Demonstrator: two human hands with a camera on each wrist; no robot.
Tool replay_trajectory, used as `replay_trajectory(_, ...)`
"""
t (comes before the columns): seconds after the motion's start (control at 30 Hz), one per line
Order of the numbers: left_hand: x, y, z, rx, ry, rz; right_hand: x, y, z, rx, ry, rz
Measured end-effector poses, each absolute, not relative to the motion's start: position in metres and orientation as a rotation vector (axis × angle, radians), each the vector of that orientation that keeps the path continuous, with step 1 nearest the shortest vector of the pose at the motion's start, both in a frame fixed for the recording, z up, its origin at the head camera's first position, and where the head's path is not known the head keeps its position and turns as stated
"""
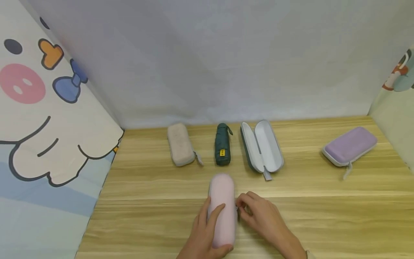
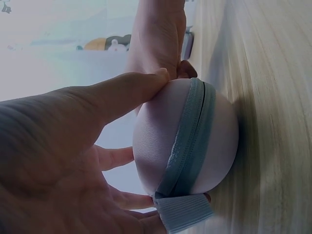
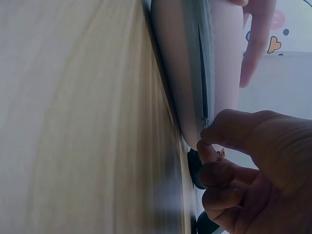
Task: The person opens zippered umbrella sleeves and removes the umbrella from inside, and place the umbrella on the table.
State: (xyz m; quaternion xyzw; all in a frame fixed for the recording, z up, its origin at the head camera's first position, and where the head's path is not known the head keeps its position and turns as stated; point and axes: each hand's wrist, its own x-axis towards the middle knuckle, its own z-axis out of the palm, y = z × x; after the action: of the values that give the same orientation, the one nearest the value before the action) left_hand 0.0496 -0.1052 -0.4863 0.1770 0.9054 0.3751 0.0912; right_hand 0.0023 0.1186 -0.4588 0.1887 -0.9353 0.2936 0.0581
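Observation:
A pink zippered glasses case [image 1: 223, 208] lies lengthwise at the front middle of the table. My left hand [image 1: 205, 230] grips it from the left, thumb at its near end and fingers on its top and left side. A grey zipper [image 2: 187, 141] runs round it, with a ribbed grey tab [image 2: 185, 212] at the near end. On the case's right side my right hand [image 1: 262, 214] pinches the small metal zipper pull [image 3: 206, 123] between thumb and index finger, other fingers curled. Between the pull and the near end, a narrow dark gap parts the teeth.
Behind the case stand a beige zippered case [image 1: 180, 144], a folded dark green umbrella [image 1: 222, 144] and an opened case with pale lining [image 1: 268, 147]. A purple zippered case [image 1: 350, 145] lies far right. White cloth [image 1: 242, 64] hangs along the table's back edge.

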Motion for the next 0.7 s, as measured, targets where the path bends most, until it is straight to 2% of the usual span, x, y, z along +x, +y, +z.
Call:
replay_trajectory(0.1,0.051,-0.106,-0.492,0.54,2.691,1.116,0.0,0.12,-0.458,0.561,-2.848,0.896)
replay_trajectory(0.23,0.051,-0.103,-0.457,0.552,2.649,1.102,-0.003,0.12,-0.458,0.55,-2.862,0.902)
replay_trajectory(0.37,0.052,-0.103,-0.444,0.586,2.642,1.065,-0.007,0.121,-0.458,0.538,-2.855,0.877)
replay_trajectory(0.7,0.057,-0.106,-0.453,0.638,2.584,1.107,-0.016,0.127,-0.459,0.528,-2.836,0.855)
